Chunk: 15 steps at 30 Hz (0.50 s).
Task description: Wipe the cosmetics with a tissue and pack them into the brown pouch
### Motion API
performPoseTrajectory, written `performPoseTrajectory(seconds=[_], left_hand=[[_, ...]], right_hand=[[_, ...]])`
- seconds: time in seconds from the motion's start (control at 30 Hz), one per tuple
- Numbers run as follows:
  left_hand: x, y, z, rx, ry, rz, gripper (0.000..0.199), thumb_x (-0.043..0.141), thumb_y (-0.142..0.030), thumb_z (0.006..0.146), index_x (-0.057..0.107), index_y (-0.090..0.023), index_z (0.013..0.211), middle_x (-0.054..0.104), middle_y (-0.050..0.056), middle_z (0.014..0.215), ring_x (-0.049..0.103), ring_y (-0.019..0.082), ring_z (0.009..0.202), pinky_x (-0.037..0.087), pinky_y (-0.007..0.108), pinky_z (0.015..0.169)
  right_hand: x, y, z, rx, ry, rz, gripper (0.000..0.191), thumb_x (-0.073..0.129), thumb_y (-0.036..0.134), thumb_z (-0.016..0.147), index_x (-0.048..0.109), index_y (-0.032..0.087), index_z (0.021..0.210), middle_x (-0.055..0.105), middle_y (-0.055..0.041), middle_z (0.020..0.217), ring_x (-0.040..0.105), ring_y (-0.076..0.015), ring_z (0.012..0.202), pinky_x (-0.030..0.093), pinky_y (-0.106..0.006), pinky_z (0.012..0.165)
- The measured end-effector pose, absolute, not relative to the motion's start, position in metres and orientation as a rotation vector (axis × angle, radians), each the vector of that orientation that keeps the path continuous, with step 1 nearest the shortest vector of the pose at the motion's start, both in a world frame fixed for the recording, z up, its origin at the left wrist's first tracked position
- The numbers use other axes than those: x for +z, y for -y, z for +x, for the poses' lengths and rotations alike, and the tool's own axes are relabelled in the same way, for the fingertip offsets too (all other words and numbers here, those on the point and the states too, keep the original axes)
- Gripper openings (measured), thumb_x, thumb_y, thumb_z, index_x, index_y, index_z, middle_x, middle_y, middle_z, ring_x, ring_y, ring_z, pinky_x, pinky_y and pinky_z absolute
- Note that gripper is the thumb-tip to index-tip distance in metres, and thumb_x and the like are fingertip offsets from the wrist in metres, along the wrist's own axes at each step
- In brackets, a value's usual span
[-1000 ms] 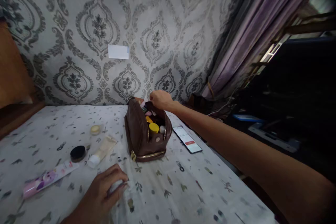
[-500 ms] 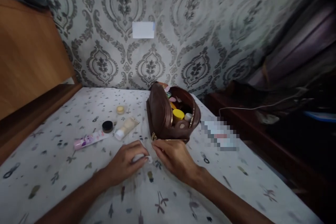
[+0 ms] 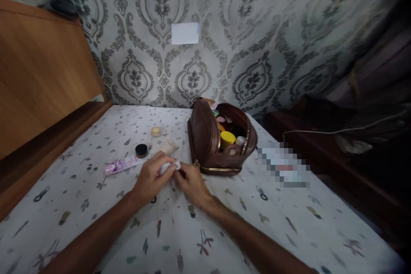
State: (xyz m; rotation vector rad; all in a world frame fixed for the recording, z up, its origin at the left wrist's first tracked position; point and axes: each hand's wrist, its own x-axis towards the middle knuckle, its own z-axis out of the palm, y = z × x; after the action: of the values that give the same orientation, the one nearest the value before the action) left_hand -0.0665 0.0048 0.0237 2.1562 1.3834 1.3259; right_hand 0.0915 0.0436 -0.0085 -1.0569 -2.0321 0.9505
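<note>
My left hand (image 3: 150,177) is closed around a small white container (image 3: 165,168), mostly covered by my fingers; its exact kind is hidden. At the container's right end, the bent fingers of my right hand (image 3: 193,184) pinch close to its tip. Just behind my left hand lies a cream tube (image 3: 169,146), partly covered. To the left are a pink and white tube (image 3: 122,165) with purple print and a small jar with a black lid (image 3: 141,150). A brown cosmetic bag (image 3: 205,137) stands unzipped beyond my right hand, with a yellow-lidded jar (image 3: 227,138) inside.
A small pale yellow pot (image 3: 156,131) sits farther back on the patterned white cloth (image 3: 135,239). Right of the bag lies a pixelated flat item (image 3: 284,165). A wooden panel (image 3: 48,60) borders the left side, and a patterned wall (image 3: 221,64) rises behind.
My right hand has moved left, away from the bag's front corner, to the white container's end. Both hands now meet. The view has shifted slightly left.
</note>
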Motion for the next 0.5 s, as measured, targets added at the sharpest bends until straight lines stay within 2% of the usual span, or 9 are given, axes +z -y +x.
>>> performPoseTrajectory(seconds=[0.2,0.4,0.5], left_hand=[[0.024,-0.018,-0.089,1.250,-1.811,2.284,0.021,0.048,-0.033,0.097,0.065,-0.021,0.090,0.063,0.003,0.088,0.061,0.021,0.089,0.045,0.033,0.081],[0.031,-0.032,-0.125,1.430,-2.129,2.052,0.023,0.048,-0.037,0.095,0.065,-0.020,0.094,0.064,0.004,0.092,0.061,0.020,0.086,0.046,0.029,0.068],[0.023,-0.038,-0.137,1.312,-2.266,2.008,0.028,0.045,-0.038,0.096,0.065,-0.019,0.101,0.066,0.005,0.099,0.062,0.021,0.089,0.048,0.032,0.075]], right_hand=[[-0.012,-0.035,0.095,0.915,2.046,-0.957,0.017,0.053,0.018,0.087,0.068,0.018,0.079,0.063,0.0012,0.064,0.054,-0.0130,0.060,0.037,-0.022,0.060],[-0.014,-0.037,0.098,0.888,2.060,-0.980,0.017,0.053,0.017,0.086,0.068,0.019,0.079,0.062,0.0013,0.063,0.054,-0.0128,0.058,0.036,-0.022,0.059],[-0.013,-0.036,0.097,0.868,2.090,-0.997,0.017,0.053,0.017,0.087,0.068,0.019,0.079,0.062,0.0014,0.062,0.053,-0.0129,0.057,0.035,-0.023,0.058]])
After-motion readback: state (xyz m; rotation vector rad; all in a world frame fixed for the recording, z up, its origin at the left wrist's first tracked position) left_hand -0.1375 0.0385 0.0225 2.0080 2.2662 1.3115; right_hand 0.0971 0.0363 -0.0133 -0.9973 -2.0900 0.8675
